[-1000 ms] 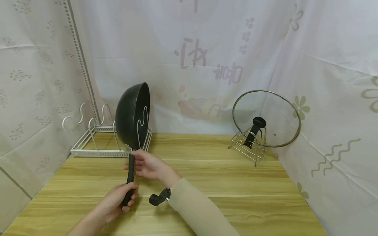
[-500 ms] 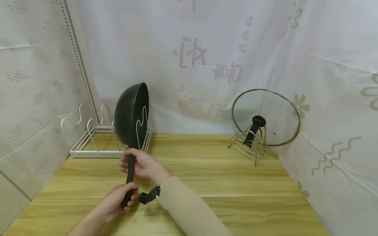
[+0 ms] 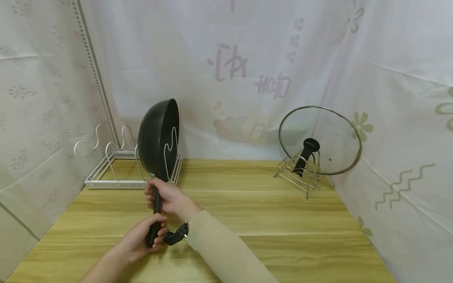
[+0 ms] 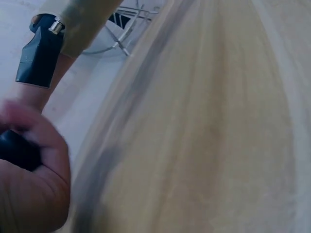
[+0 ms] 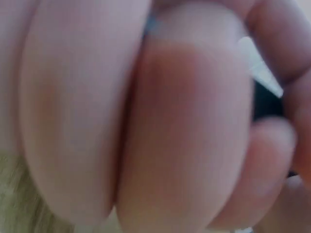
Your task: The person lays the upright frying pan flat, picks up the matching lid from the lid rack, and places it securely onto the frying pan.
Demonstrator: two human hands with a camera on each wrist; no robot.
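A black wok (image 3: 150, 135) stands on its edge in a white wire rack (image 3: 116, 184), its hollow side turned to the right and its handle toward me. My left hand (image 3: 139, 237) grips the end of the black handle (image 3: 157, 206). Higher up, near the wok's body, my right hand (image 3: 171, 199) curls its fingers round the same handle. In the left wrist view the left hand (image 4: 36, 184) wraps the dark handle end (image 4: 19, 150). Curled fingers of the right hand (image 5: 180, 126) fill the right wrist view and hide most of the handle.
A glass lid (image 3: 336, 137) with a black knob leans in a small metal stand (image 3: 297, 182) at the back right of the wooden table (image 3: 247, 220). Printed curtains (image 3: 233, 35) hang behind and at both sides. A black wrist mount (image 3: 175, 236) hangs under the right sleeve.
My right hand has moved left and closed its fingers round the handle below the wok. The left hand has shifted slightly up, still holding the handle. The wok stays in the rack.
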